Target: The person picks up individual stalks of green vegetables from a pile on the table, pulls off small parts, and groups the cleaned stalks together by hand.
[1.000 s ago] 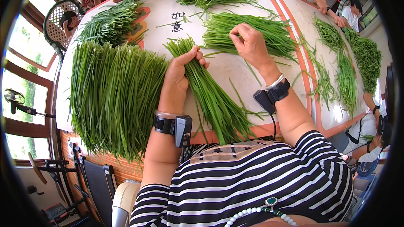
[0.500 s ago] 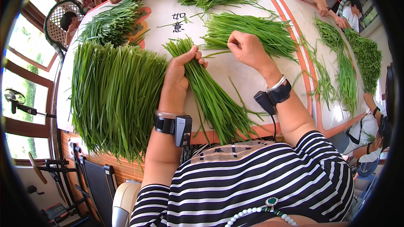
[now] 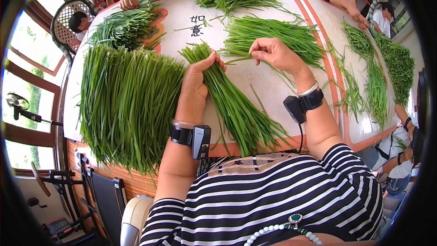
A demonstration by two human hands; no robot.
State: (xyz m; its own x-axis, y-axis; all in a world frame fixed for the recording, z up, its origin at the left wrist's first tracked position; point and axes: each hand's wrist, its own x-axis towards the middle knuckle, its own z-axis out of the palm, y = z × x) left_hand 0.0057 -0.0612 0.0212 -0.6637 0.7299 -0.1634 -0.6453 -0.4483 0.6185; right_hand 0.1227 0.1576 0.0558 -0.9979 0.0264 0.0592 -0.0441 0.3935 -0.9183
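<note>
Firmly, the left hand [image 3: 196, 78] clasps a bundle of long green chive stalks [image 3: 230, 102] near its cut ends; the right hand [image 3: 273, 54], just beside, pinches one thin green stalk [image 3: 236, 59].

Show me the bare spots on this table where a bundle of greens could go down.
One bare patch of the white round table lies between the held bunch of long green chives and the right hand, reaching to the near rim. A smaller one lies around the black printed characters. The left side is crowded by the wide spread of chives.

markings [image 3: 197, 24] | black brush characters | white table [image 3: 268, 91] | left of centre, far side
</note>
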